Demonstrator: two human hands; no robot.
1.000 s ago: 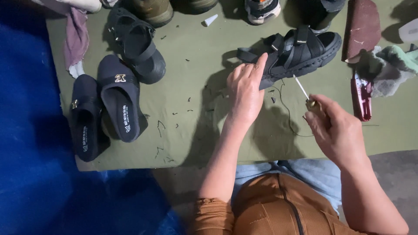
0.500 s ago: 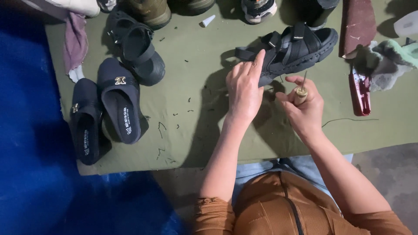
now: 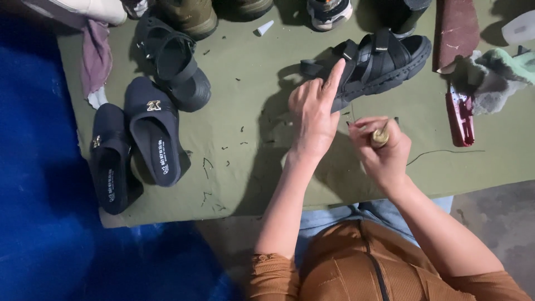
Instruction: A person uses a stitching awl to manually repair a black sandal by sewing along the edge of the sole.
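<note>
Your left hand point(image 3: 313, 114) rests on the olive-green work mat point(image 3: 245, 134) with the fingers loosely curled and the index finger extended, its tip touching a strap of the black strapped sandal point(image 3: 372, 61). It grips nothing. The sandal lies on its side just beyond both hands, its chunky sole turned to the far right; your left index finger hides part of its near strap.

Your right hand point(image 3: 384, 149) is closed around a small tool with a brass-coloured collar point(image 3: 380, 136). Only the collar and a short stub show between the fingers; the handle is buried in the fist, and the working tip is too thin and dark to make out against the mat. A thin dark thread point(image 3: 440, 154) runs off to the right from beside this hand; where it ends near the hand is not clear.

To the left, a pair of black slip-on shoes point(image 3: 150, 136) lies side by side, touching, the outer one overhanging the mat edge. A second black sandal point(image 3: 175, 61) sits just beyond them. A dark red handled tool point(image 3: 460, 117) lies to the right of your hands, beside a grey-green rag point(image 3: 499, 75). A white cone-shaped cap point(image 3: 264, 27) lies near the far edge. Further footwear along the top is cut off by the frame. Small dark trimmings are scattered over the mat.
</note>
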